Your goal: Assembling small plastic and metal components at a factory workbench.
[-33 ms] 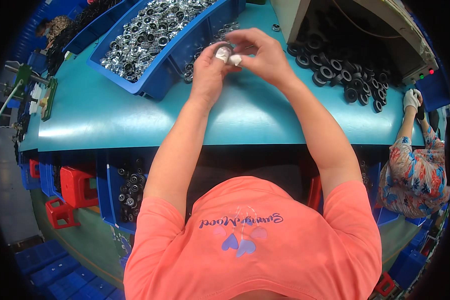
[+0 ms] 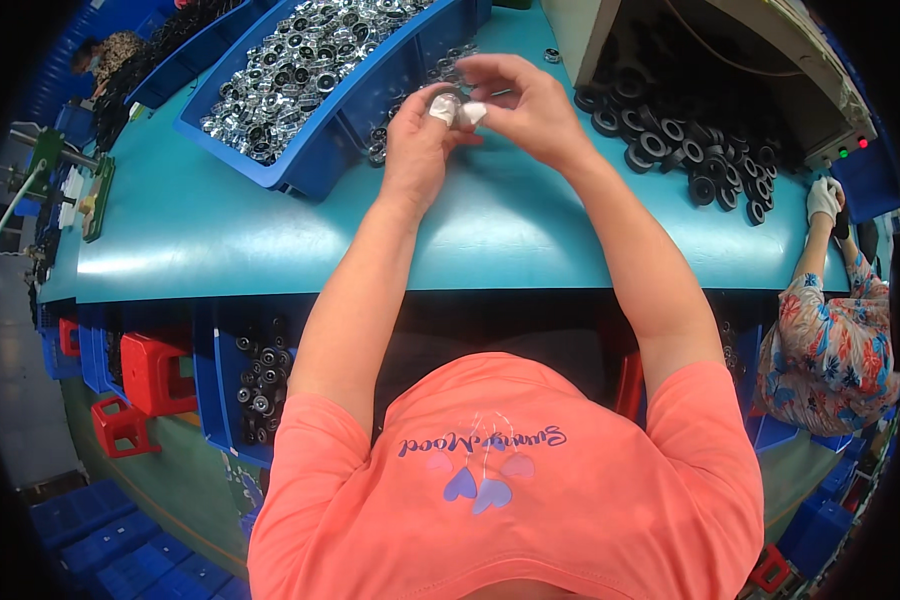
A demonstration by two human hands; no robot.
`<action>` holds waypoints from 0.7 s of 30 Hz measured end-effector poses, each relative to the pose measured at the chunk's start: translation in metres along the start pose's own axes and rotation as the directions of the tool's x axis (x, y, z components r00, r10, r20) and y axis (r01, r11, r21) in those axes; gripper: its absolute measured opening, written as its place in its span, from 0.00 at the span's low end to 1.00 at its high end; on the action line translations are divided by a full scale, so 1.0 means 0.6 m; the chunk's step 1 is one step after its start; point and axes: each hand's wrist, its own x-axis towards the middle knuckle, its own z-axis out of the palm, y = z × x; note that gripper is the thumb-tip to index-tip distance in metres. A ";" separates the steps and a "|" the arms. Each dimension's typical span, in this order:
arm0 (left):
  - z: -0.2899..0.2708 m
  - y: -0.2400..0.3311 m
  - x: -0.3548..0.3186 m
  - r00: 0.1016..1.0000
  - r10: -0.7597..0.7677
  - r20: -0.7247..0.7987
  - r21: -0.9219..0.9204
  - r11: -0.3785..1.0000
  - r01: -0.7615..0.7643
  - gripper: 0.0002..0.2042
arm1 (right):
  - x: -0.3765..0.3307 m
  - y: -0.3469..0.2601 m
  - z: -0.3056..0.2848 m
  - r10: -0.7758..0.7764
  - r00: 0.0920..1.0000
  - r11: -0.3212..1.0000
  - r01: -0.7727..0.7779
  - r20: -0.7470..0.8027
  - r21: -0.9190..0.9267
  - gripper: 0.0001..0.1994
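Observation:
My left hand (image 2: 416,142) is closed round a small black ring-shaped wheel (image 2: 448,91), held just above the table beside the blue bin. White wrapping covers the left thumb (image 2: 443,109) where it lies across the wheel. At the wheel's right side is my right hand (image 2: 537,112), its white-wrapped thumb (image 2: 472,113) against or very near the rim. The right fingers curl, with the index finger raised above the wheel. What the right fingertips grip is partly hidden.
A blue bin (image 2: 315,170) of shiny metal-and-black hubs stands left of my hands; loose hubs (image 2: 454,62) lie behind them. Black rubber rings (image 2: 705,152) are heaped at right under a machine housing (image 2: 770,30). A person in a floral top (image 2: 825,345) works far right. Red stools (image 2: 155,372) stand lower left.
My right hand has shifted very slightly right, and its thumb has slid a little away from the left thumb. The left hand stays almost still with the wheel.

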 end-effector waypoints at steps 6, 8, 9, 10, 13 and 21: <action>-0.009 -0.008 0.003 0.997 0.069 -0.044 0.089 0.994 -0.065 0.11 | -0.005 -0.008 -0.005 0.229 0.943 0.938 -0.280 0.240 0.206 0.21; -0.007 -0.006 -0.001 0.994 0.090 -0.055 0.130 0.988 -0.082 0.10 | -0.008 -0.019 0.000 0.240 0.942 0.939 -0.287 0.234 0.190 0.21; -0.008 -0.006 -0.001 0.991 0.121 -0.065 0.189 0.976 -0.107 0.09 | -0.009 -0.022 0.003 0.247 0.941 0.940 -0.291 0.231 0.181 0.21; -0.009 -0.007 0.001 0.985 0.153 -0.074 0.248 0.960 -0.130 0.09 | -0.011 -0.015 0.011 0.237 0.954 0.943 -0.271 0.184 0.191 0.20; -0.001 -0.011 0.003 0.962 0.242 -0.123 0.347 0.919 -0.187 0.08 | -0.016 0.000 0.028 0.217 0.972 0.972 -0.223 0.086 0.071 0.19; -0.006 -0.004 0.005 0.985 0.124 -0.120 0.201 0.975 -0.098 0.12 | -0.015 -0.005 0.038 0.229 0.973 0.973 -0.229 -0.003 0.024 0.18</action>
